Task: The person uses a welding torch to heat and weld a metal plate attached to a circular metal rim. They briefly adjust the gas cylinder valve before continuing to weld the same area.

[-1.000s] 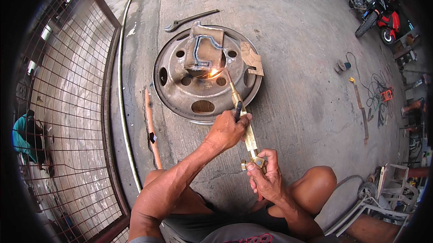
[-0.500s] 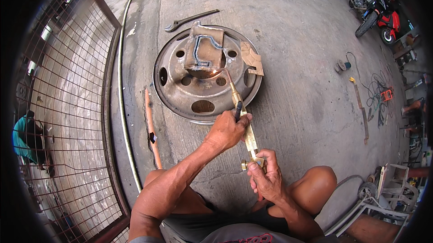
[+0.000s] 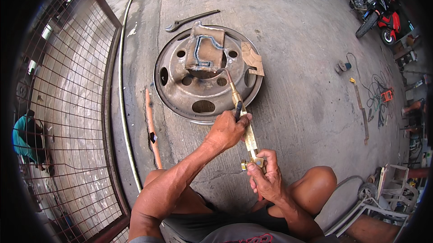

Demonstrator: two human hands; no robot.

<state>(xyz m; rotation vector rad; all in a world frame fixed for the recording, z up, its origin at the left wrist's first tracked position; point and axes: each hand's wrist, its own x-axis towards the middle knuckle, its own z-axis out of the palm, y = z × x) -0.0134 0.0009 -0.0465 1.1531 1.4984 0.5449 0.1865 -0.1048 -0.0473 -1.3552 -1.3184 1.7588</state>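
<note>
A brass cutting torch (image 3: pixel 243 116) points from my lap toward a rusty steel wheel rim (image 3: pixel 180 96) lying flat on the concrete. My left hand (image 3: pixel 225 130) grips the torch around its middle, near a black lever. My right hand (image 3: pixel 266 177) holds the rear end, fingers on the brass valve knobs. The torch tip sits over the rim's centre, just below a rusted metal plate (image 3: pixel 205 47) with a curved cut line. No flame shows at the tip. A small brown plate piece (image 3: pixel 252 58) lies on the rim's right edge.
A long wrench (image 3: pixel 189 20) lies beyond the rim. An orange rod (image 3: pixel 152 130) and a pale hose (image 3: pixel 122 107) run along the left beside a wire mesh gate (image 3: pixel 67 121). Cables and tools (image 3: pixel 374 94) lie right; motorcycles (image 3: pixel 379 8) stand far right. A person in teal crouches behind the gate (image 3: pixel 22 139).
A bright flame burned at the torch tip over the rim's centre one second ago; it went out and stays out. Both hands have hardly moved.
</note>
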